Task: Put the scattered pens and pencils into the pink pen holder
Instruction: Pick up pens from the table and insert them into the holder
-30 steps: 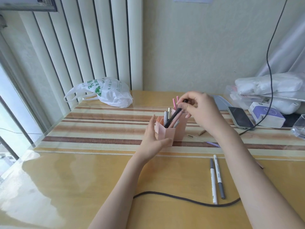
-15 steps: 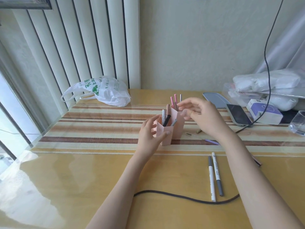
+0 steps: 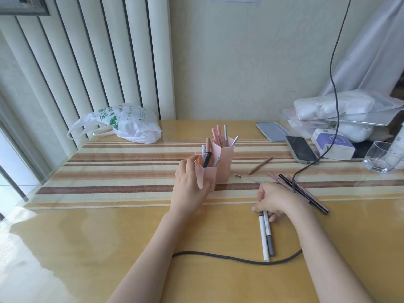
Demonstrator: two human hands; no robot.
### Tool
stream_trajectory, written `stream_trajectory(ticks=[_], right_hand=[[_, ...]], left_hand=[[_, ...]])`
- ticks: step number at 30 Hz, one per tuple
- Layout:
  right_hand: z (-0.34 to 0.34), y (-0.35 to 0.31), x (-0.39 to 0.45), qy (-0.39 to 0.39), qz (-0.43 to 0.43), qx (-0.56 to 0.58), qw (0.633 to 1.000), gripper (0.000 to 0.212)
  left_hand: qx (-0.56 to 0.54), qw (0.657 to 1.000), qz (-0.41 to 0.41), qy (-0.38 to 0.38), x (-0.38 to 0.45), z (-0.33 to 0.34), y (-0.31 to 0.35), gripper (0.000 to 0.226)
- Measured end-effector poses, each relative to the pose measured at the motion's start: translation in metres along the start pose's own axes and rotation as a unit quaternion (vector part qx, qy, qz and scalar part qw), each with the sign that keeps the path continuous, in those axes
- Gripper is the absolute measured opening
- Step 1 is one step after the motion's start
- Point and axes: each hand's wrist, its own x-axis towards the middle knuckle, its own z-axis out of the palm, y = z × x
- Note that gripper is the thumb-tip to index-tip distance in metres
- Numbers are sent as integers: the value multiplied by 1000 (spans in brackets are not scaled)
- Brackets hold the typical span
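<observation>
Crumpled white plastic bag with green print (image 3: 122,124): far left of the glossy yellow worktop (image 3: 87,237), well apart from the work, no hazard. Left hand (image 3: 191,185): wrapped around the near, lower compartment of the pink angular plastic pen holder (image 3: 215,165), fingertips at its rim, grip closed on the wall; if this hold slackens, the light holder may tip under the leaning pens it already carries, several in each compartment. Holder position: on the striped cloth under the glass, centre of the worktop. Right hand (image 3: 274,200): lowered onto the upper ends of two slim markers lying side by side, one white-barrelled (image 3: 263,239) and one grey-capped (image 3: 269,237); fingers curled over them, but whether the grip has closed on either cannot be told. Risk: taking both at once, one may slip and roll on the slick surface; the dark cable (image 3: 229,258) crossing just below their lower ends could be snagged or dragged. Thin clear-barrelled pen (image 3: 244,178): just above the right hand, liable to be knocked by the wrist. Tan wooden pencil (image 3: 260,165): apart, unthreatened. Crossed bundle of a black pen (image 3: 306,194) and pinkish-brown pens (image 3: 282,182): right of the hand, with a black charging lead resting over them; lifting these later may tug the lead and the dark phone (image 3: 300,149). Clear drinking glass (image 3: 381,157): far right, vulnerable to a wide sweep.
</observation>
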Motion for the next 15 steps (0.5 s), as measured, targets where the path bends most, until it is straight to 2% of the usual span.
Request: stream_trajectory(ticks=[3,6,7,9,11,13,15], right_hand=[[-2,-3,1,-3,-9,11,1000,11],[-1,-4,1,28,-12,17,999,8],[1,-2,3,37,-16,35,999,10],[4,-1,8,39,-34,147,988,10],[3,-2,12,32,-66,289,955,8],[1,-4,13,29,-87,415,905,6],[2,-7,16,34,-93,509,855,5]], left_hand=[[26,999,23,4,-1,0,2,64],[111,990,88,23,-3,1,3,66],[134,985,103,42,-4,1,4,68],[144,976,139,89,-3,2,7,67],[122,967,186,125,-4,0,12,60],[107,958,221,150,-5,-3,16,52],[114,953,244,138,-6,-4,19,49]])
